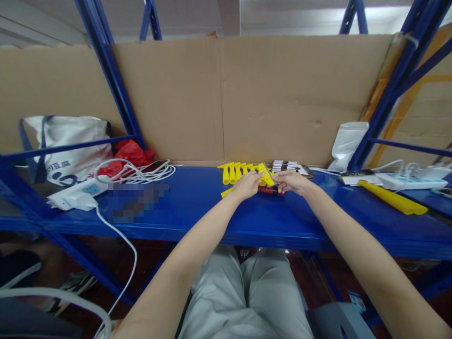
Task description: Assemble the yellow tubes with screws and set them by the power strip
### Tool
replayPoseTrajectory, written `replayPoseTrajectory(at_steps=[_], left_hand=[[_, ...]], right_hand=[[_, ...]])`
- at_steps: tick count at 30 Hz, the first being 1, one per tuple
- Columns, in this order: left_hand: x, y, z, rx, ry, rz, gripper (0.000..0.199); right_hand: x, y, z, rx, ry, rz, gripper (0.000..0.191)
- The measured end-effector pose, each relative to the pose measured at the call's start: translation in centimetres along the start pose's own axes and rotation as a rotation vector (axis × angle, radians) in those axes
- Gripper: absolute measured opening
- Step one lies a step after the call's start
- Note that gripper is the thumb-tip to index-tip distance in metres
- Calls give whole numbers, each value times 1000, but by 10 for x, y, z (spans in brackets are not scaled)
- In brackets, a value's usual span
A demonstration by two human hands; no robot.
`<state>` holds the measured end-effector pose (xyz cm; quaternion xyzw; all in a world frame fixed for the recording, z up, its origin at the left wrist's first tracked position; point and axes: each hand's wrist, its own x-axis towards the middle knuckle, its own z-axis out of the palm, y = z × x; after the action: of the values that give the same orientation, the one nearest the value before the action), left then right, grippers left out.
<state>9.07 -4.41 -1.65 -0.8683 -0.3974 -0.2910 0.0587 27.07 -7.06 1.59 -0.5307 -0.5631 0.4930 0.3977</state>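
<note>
A yellow scraper-like tool (265, 174) with a wide head and a greyish edge is held between my two hands over the blue shelf. My left hand (248, 185) grips its left side with closed fingers. From the right, my right hand (292, 182) pinches near the edge of the head. Below them lies a dark red and black handle (270, 190), partly hidden by the fingers. Several similar yellow tools (232, 174) stand in a row just behind my left hand. Another yellow piece (226, 192) peeks out beside my left wrist.
White-and-dark packets (284, 165) lie behind my right hand. A long yellow piece (393, 197) and a power strip (411, 181) are on the right. To the left are a power strip (79, 193), coiled white cables (151, 173), a red bag (129, 155) and a cloth bag (70, 148). Cardboard (169, 103) backs the shelf.
</note>
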Motion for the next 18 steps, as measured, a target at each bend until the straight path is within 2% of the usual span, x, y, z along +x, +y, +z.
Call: replayPoseTrajectory(at_steps=[18], left_hand=[[-3, 2, -2, 61, -33, 42, 38]], right_hand=[[1, 2, 4, -15, 25, 39, 12]])
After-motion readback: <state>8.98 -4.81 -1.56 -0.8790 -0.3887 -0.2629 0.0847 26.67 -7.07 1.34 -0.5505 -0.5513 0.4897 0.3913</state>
